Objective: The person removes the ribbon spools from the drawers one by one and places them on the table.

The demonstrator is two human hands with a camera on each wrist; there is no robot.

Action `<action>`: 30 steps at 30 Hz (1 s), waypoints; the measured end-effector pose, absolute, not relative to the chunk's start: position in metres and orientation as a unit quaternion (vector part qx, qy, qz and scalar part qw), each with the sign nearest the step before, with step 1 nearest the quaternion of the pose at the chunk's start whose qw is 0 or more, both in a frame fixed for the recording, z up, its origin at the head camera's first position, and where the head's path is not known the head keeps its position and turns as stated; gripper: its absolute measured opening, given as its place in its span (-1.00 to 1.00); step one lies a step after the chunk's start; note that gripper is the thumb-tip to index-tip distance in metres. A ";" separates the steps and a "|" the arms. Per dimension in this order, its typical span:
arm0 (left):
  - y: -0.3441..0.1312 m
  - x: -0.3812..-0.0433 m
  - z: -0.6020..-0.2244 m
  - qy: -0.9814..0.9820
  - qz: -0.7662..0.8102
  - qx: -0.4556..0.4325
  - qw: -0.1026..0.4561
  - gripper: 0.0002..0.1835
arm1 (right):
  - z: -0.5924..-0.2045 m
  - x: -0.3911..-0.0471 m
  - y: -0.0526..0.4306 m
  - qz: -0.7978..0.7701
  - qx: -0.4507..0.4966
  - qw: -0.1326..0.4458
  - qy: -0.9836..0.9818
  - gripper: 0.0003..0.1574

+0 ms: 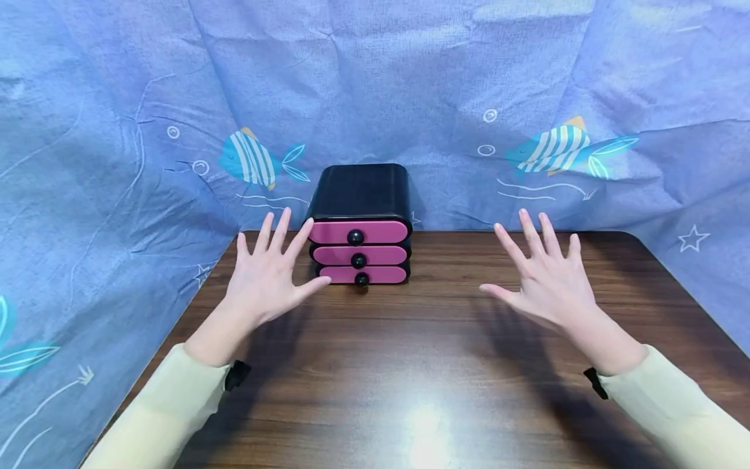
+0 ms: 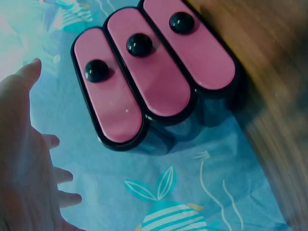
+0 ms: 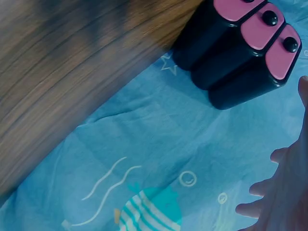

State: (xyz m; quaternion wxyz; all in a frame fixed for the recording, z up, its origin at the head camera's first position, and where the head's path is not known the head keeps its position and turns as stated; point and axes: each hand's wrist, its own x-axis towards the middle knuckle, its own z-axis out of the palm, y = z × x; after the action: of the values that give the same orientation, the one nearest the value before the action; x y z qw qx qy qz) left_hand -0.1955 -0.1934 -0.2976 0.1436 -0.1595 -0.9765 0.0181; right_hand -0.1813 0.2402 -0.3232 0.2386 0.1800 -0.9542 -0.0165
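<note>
A small black drawer box (image 1: 363, 189) with three pink drawer fronts stands at the back of the table. Each front carries a round black knob (image 1: 355, 237), and all three drawers are pushed in. My left hand (image 1: 263, 277) is raised with fingers spread, overlapping the box's left edge in the head view. To the right of the box, my right hand (image 1: 553, 283) is held up over the table, its fingers also spread wide. Neither hand holds anything. The left wrist view shows the pink fronts (image 2: 108, 91) beside the left hand; the right wrist view shows the box's side (image 3: 231, 72).
The brown wood-grain table (image 1: 375, 352) has a bright light reflection near its front. Behind it and along its sides hangs a blue cloth (image 1: 375, 85) printed with striped fish, bubbles and stars. A black strap (image 1: 237, 375) shows at the left sleeve.
</note>
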 end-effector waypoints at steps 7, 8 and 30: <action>-0.194 -0.218 -0.281 -0.974 -0.015 -0.159 0.163 0.06 | -0.320 -0.185 0.220 -0.002 0.199 0.247 -0.948 0.25; -0.194 -0.222 -0.280 -0.973 -0.023 -0.158 0.165 0.06 | -0.320 -0.186 0.217 -0.001 0.201 0.246 -0.948 0.25; -0.208 -0.301 -0.286 -0.932 -0.305 -0.171 0.091 -0.12 | -0.358 -0.200 0.135 0.187 0.260 0.192 -0.927 0.17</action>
State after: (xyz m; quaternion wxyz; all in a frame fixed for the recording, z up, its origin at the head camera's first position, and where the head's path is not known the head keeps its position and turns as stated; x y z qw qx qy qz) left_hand -0.3005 -0.2084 -0.2857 0.0913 -0.1713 -0.9325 -0.3046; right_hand -0.1996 0.1353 -0.3579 0.1919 0.2605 -0.9275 0.1873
